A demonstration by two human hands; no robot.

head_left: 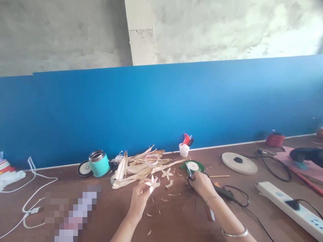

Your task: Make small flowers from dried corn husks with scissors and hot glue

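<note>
My left hand (140,196) pinches a small pale flower (152,183), which looks cut from dried corn husk. A second star-shaped husk flower (167,173) lies on the table just beyond it, beside a curled husk scrap (169,184). My right hand (201,184) is closed around the handles of a pair of scissors (188,169), whose blades point away from me. Right behind the blades lies a roll of green ribbon (199,165). A black-handled tool with a cord (223,193) rests beside my right wrist. My palm hides part of the scissors.
Dried husks (136,171) are piled at the back, with a roll of clear tape (151,160) on them. A turquoise jar (99,164) stands left, a white cup of tools (184,150) behind. Rightward are a round white base (239,163) and a power strip (290,208).
</note>
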